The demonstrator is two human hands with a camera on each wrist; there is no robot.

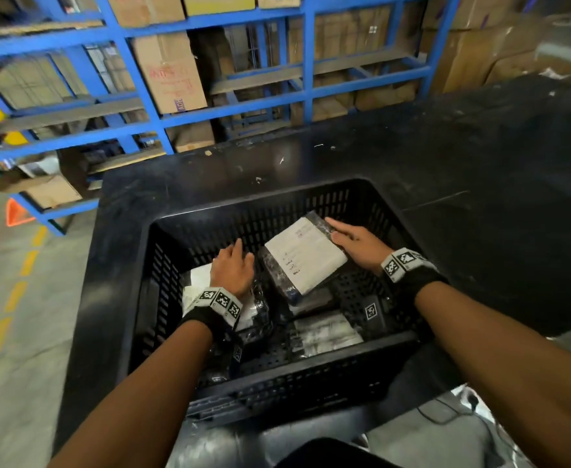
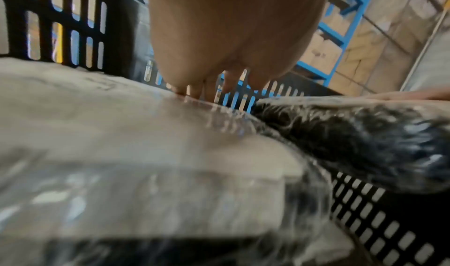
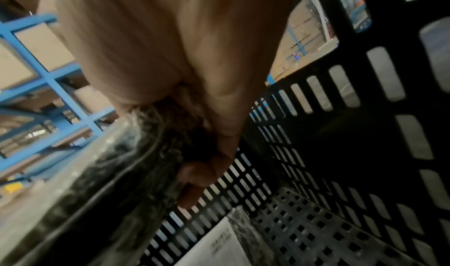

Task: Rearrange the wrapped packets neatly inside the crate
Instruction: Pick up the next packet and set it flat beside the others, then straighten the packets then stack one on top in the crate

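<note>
A black slotted crate (image 1: 142, 298) sits at the near edge of a black, scuffed worktop (image 1: 463, 157) flecked with pale scraps. Behind it stands a blue steel rack (image 1: 306, 62) stacked with brown cardboard boxes (image 1: 169, 72). To the left the grey concrete floor (image 1: 7, 298) carries a dashed yellow line (image 1: 17, 292), with an orange triangle (image 1: 16, 213) near the rack's foot.

Inside the crate lie several wrapped packets. The right hand (image 1: 355, 243) takes a firm grip on the right edge of a tilted packet (image 1: 306, 256) with a white label, thumb curled beneath. The left hand (image 1: 232, 268) lies flat, fingers straight, pressing on a paler packet (image 1: 196, 282) at the crate's left side. Another packet (image 1: 324, 332) lies by the near wall.
</note>
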